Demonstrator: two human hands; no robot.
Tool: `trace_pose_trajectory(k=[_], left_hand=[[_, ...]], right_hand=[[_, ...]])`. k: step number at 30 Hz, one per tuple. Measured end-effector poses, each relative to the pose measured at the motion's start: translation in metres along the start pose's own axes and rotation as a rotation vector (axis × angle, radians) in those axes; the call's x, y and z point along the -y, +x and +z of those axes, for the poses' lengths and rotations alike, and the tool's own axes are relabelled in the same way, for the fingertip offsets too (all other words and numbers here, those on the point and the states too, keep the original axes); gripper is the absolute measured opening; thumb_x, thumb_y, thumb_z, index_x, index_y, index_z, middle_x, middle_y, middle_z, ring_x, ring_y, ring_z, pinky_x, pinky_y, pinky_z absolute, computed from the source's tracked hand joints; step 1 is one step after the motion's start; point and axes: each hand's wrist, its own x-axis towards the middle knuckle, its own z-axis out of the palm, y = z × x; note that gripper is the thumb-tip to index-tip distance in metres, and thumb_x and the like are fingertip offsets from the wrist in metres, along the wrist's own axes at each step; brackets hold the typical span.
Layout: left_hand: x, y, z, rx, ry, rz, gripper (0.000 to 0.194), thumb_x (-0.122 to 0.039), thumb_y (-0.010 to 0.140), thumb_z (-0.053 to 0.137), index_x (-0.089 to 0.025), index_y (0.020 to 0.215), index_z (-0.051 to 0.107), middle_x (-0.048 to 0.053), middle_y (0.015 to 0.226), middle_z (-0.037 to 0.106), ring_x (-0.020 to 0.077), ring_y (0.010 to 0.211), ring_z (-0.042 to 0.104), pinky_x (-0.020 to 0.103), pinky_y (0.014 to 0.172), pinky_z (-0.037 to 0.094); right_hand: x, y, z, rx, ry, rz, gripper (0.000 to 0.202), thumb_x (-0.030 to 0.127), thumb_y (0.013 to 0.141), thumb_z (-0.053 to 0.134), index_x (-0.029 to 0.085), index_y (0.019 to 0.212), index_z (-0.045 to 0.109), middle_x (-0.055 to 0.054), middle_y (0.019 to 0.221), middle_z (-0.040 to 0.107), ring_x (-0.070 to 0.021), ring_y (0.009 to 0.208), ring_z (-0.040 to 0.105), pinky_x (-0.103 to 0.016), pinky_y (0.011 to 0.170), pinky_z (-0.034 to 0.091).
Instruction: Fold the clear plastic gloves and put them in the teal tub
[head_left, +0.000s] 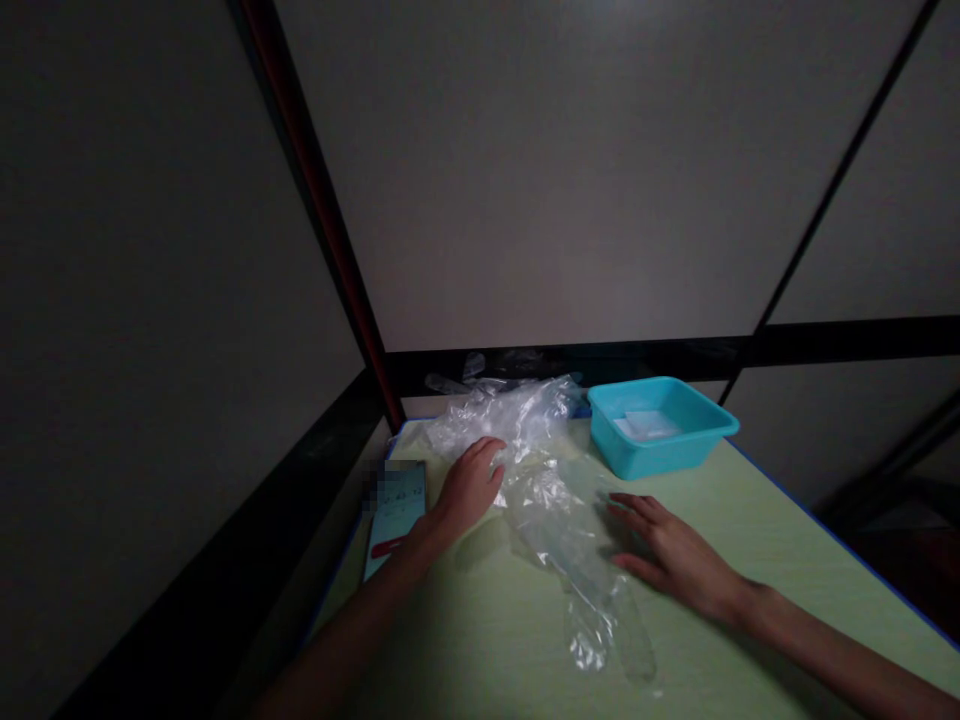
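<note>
A clear disposable plastic glove [559, 530] lies spread on the table between my hands, its finger ends toward me. My left hand [472, 485] is at its far left end, beside a crumpled heap of similar clear gloves [525, 410]. The fingers there are bent, with a gap showing between them and the thumb. On the other side, my right hand [671, 550] has its fingers apart, the tips at the glove's right edge. Whether those fingertips touch the thin plastic, I cannot tell.
Behind my right hand stands a turquoise plastic basin [656, 460] with white paper-like pieces [646, 425] inside. A phone [397, 515] with a lit screen lies by the left edge of the pale green table [480, 640]. Light wall panels [555, 200] rise behind the table.
</note>
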Motion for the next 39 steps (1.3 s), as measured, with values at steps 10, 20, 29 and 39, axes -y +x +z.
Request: trace_pose_trajectory(k=[10,20,29,39], left_hand=[[-0.01,-0.019,0.018,0.146,-0.125,-0.044,0.028,-0.016,0.071,0.055,-0.02,0.099,0.055,0.005,0.102,0.058,0.0202,0.098,0.053,0.029,0.087,0.038],[-0.009,0.038,0.069,0.314,-0.159,-0.14,0.024,-0.029,0.083,0.05,-0.014,0.102,0.053,0.006,0.102,0.055,0.0183,0.087,0.055,0.037,0.074,0.046],[0.025,0.111,0.006,-0.259,-0.276,-0.23,0.017,-0.023,0.088,0.037,-0.012,0.088,0.051,0.003,0.081,0.057,0.0139,0.073,0.06,0.026,0.062,0.047],[0.056,0.072,-0.008,-0.289,-0.068,-0.075,0.005,-0.018,0.081,0.051,-0.016,0.082,0.055,0.005,0.097,0.056,0.0185,0.099,0.05,0.035,0.089,0.038]], right_hand=[[0.003,0.0,0.021,-0.139,0.077,-0.107,0.027,0.025,0.087,0.039,0.021,0.097,0.064,-0.009,0.112,0.057,-0.0214,0.103,0.051,-0.036,0.086,0.043],[0.01,-0.007,0.009,-0.055,-0.028,-0.281,0.027,0.023,0.088,0.037,0.021,0.103,0.06,-0.008,0.108,0.06,-0.0188,0.099,0.054,-0.033,0.083,0.045],[0.003,-0.02,0.003,-0.017,-0.063,-0.247,0.027,0.023,0.088,0.036,0.023,0.105,0.058,-0.007,0.11,0.058,-0.0185,0.099,0.054,-0.032,0.083,0.045],[-0.001,-0.014,0.0,0.032,-0.053,-0.23,0.028,0.021,0.088,0.035,0.021,0.105,0.058,-0.006,0.111,0.057,-0.019,0.098,0.054,-0.033,0.084,0.045]])
